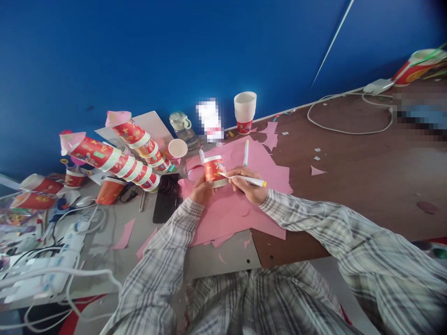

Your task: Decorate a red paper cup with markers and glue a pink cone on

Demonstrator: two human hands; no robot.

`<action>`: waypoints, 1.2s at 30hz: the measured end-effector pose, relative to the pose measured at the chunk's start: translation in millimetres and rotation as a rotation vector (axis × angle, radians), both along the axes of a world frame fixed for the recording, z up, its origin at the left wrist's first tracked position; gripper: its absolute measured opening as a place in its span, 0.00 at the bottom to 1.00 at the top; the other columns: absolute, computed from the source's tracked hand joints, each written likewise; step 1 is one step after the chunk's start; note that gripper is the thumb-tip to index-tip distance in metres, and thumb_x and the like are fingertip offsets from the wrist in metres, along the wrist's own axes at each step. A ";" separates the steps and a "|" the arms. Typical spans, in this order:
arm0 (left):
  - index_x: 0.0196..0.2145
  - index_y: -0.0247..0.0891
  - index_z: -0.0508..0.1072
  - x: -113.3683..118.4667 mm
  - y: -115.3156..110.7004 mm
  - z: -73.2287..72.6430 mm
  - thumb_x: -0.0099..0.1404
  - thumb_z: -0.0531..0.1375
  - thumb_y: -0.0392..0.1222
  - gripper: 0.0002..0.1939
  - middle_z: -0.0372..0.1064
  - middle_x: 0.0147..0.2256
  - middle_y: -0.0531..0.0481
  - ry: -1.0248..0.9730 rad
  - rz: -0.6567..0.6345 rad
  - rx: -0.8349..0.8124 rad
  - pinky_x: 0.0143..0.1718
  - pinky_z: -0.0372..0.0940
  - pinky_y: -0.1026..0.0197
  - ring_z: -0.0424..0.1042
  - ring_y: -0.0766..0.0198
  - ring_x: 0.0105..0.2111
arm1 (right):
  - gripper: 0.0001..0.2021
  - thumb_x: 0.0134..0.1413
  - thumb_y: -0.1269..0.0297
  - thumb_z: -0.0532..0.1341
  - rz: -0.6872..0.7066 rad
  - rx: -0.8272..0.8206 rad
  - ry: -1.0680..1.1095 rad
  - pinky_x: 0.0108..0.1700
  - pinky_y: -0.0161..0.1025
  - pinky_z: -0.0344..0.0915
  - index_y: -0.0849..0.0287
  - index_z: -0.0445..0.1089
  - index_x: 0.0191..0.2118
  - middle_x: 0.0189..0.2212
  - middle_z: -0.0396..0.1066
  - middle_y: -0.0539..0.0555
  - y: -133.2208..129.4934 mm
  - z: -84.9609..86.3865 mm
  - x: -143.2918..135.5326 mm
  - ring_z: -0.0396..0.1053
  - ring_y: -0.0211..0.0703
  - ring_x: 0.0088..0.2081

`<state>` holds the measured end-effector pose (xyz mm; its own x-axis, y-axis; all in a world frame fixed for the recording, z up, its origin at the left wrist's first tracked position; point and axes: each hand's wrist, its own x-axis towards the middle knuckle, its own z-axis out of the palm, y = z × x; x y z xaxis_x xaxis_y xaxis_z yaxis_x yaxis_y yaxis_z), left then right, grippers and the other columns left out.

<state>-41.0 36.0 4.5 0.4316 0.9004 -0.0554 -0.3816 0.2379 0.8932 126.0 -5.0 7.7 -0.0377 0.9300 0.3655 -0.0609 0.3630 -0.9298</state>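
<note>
My left hand point(204, 190) is closed around the lower left side of a red patterned paper cup point(212, 168), which is upside down with its white rim low. In my right hand point(248, 185) is a white marker pen point(253, 180) with a yellow end; its tip meets or nearly meets the cup's right side. Pink paper point(240, 211) lies under both hands. Another white marker point(246, 152) with a green tip rests on the paper just behind my right hand.
Two stacks of red cups topped with pink paper, a left stack point(115, 163) and a right stack point(139, 142), stand leftward. A black phone point(165, 197), a water bottle point(183, 130), a white cup stack point(245, 109), a lit screen point(210, 118) and white cables point(94, 274) surround the work area.
</note>
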 end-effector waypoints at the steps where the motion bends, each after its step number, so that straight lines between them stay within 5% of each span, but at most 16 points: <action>1: 0.45 0.35 0.64 0.0 -0.2 0.2 0.43 0.62 0.44 0.29 0.69 0.37 0.42 0.001 0.002 0.001 0.37 0.63 0.50 0.67 0.49 0.40 | 0.11 0.53 0.60 0.55 0.001 0.005 -0.011 0.23 0.35 0.59 0.59 0.69 0.37 0.22 0.66 0.48 0.0 -0.1 0.4 0.63 0.35 0.20; 36: 0.44 0.34 0.64 0.5 -0.3 2.2 0.42 0.63 0.44 0.30 0.69 0.36 0.41 0.004 0.018 -0.004 0.33 0.63 0.53 0.68 0.51 0.37 | 0.15 0.55 0.54 0.55 -0.004 -0.005 0.039 0.22 0.35 0.60 0.60 0.68 0.40 0.18 0.64 0.47 2.8 -7.0 -1.7 0.63 0.36 0.19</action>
